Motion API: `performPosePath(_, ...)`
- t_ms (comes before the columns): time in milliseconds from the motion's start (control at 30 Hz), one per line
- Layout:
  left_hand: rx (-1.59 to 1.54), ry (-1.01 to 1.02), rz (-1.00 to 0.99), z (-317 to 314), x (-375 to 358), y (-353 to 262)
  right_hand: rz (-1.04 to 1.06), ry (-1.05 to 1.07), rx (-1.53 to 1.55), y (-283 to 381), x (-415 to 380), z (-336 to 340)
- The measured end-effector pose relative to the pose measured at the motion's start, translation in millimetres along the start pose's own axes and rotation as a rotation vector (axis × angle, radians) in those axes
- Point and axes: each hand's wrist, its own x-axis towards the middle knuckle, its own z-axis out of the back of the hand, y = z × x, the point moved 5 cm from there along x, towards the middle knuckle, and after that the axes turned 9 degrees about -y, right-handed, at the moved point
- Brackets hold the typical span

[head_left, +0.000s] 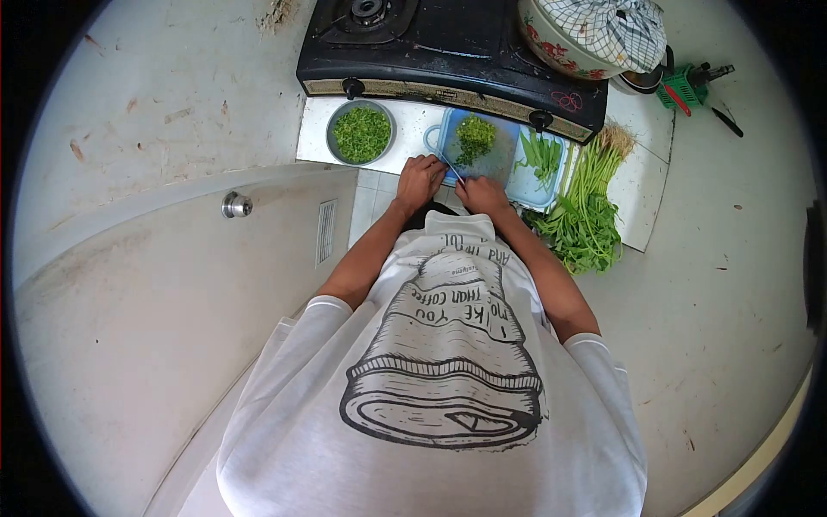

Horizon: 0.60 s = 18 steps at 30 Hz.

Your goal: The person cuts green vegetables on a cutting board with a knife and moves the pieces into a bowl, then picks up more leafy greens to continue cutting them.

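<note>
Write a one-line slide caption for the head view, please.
Right hand holds a knife at the cutting board, left hand close by, chopped greens on the board.

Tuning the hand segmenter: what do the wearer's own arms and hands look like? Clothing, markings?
Left hand and right hand are bare: no gloves, and no rings or watch that I can make out. Short white sleeves leave the forearms uncovered. They belong to a white shirt with a black can drawing and lettering.
</note>
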Motion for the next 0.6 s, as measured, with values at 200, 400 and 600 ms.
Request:
performPosePath(200,0.034,0.026,-0.045,1,-6,0,-0.053,-0.008,0.015,-7,-1,2)
performPosePath(400,0.053,0.032,-0.075,3,-7,-1,-0.021,0.020,-0.023,-8,-5,-7)
performPosePath(600,0.052,0.024,-0.073,3,-9,-2,-0.012,0.031,-0.045,1,-1,-2)
